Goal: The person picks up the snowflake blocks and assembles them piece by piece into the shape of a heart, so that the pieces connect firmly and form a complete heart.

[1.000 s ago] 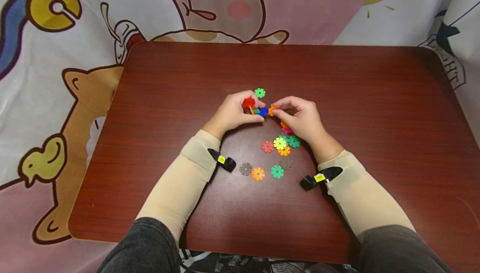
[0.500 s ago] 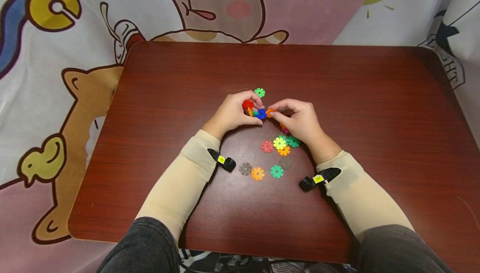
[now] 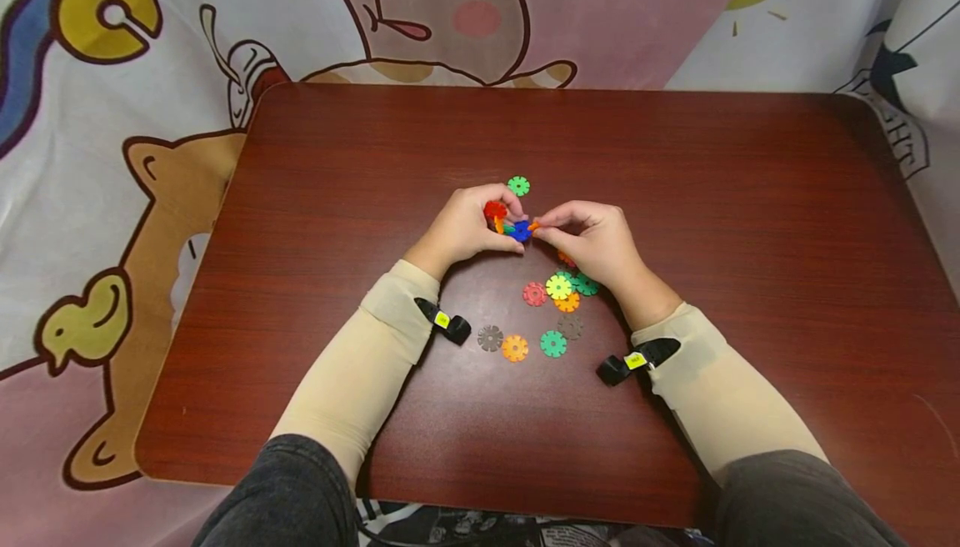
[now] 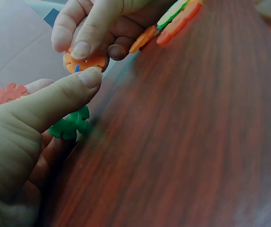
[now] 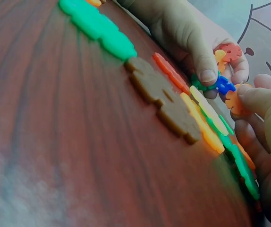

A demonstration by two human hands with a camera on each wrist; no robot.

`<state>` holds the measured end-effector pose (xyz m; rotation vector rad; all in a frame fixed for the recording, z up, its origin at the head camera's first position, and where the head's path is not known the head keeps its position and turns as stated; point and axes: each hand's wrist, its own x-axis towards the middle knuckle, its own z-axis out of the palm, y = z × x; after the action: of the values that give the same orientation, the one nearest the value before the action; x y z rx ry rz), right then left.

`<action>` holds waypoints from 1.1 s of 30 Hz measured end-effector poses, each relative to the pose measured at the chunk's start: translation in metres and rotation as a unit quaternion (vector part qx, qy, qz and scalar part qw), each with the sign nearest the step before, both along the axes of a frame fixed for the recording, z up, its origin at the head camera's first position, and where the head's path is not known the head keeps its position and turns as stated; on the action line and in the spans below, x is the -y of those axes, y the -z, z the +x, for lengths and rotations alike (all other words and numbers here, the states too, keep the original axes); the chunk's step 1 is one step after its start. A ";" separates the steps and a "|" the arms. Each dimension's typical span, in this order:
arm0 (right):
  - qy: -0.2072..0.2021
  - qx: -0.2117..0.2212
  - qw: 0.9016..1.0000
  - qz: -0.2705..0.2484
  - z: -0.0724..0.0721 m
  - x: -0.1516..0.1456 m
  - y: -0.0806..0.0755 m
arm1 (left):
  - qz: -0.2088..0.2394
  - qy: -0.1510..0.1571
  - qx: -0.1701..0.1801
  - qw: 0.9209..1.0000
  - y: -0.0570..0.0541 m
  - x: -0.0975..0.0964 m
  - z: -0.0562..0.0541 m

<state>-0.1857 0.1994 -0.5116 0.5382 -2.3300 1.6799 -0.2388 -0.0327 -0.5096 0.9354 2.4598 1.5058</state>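
My left hand (image 3: 468,226) grips a small chain of notched plastic discs joined at their slots. In it show a red disc (image 3: 495,210), an orange one, a green disc (image 4: 70,124) and a blue disc (image 5: 224,85). Between thumb and fingertips my right hand (image 3: 592,234) pinches a separate-coloured orange disc (image 5: 237,100). That orange disc meets the edge of the blue one, right at its slot. Part of the chain is hidden behind the left thumb and fingers.
Loose discs lie on the brown table (image 3: 337,155): a light green disc (image 3: 518,186) beyond the hands, a yellow-green disc (image 3: 558,286) atop a cluster near the right wrist, a red disc (image 3: 535,293), and an orange disc (image 3: 514,348) nearer the front. A printed curtain (image 3: 630,13) stands behind.
The right hand has moved slightly left and toward the body, bringing the orange disc from apart to the blue disc's edge. The chain in the left hand has shifted and turned a little.
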 end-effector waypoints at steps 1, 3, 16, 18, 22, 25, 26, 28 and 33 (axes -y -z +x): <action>0.000 0.002 1.000 0.001 0.000 0.000 0.000 | 0.000 0.000 0.002 1.000 0.000 0.000 0.000; 0.001 0.004 1.000 0.002 0.001 0.000 0.000 | -0.002 0.002 0.006 1.000 0.000 0.000 0.000; -0.004 0.001 0.999 0.031 0.001 0.001 -0.001 | -0.009 0.008 0.005 1.000 -0.001 -0.001 0.002; -0.002 -0.003 1.000 0.022 0.001 0.002 -0.001 | 0.003 0.004 0.011 1.000 -0.002 -0.001 0.002; 0.007 -0.005 1.000 -0.018 0.001 0.002 -0.001 | 0.053 -0.006 0.052 0.997 -0.001 -0.004 0.003; 0.009 -0.006 0.999 -0.042 0.002 0.002 -0.003 | 0.089 -0.008 0.079 0.993 -0.001 -0.006 0.003; 0.010 -0.005 0.999 -0.045 0.002 0.002 -0.003 | 0.095 -0.009 0.083 0.992 -0.001 -0.007 0.003; 0.009 -0.004 0.999 -0.045 0.003 0.002 -0.003 | 0.098 -0.008 0.085 0.992 -0.001 -0.007 0.003; 0.009 -0.015 1.000 -0.007 0.003 0.002 -0.004 | 0.083 -0.007 0.090 0.992 -0.001 -0.008 0.004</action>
<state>-0.1830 0.1978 -0.5075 0.5337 -2.2928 1.6668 -0.2353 -0.0252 -0.5085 0.7692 2.2499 1.7382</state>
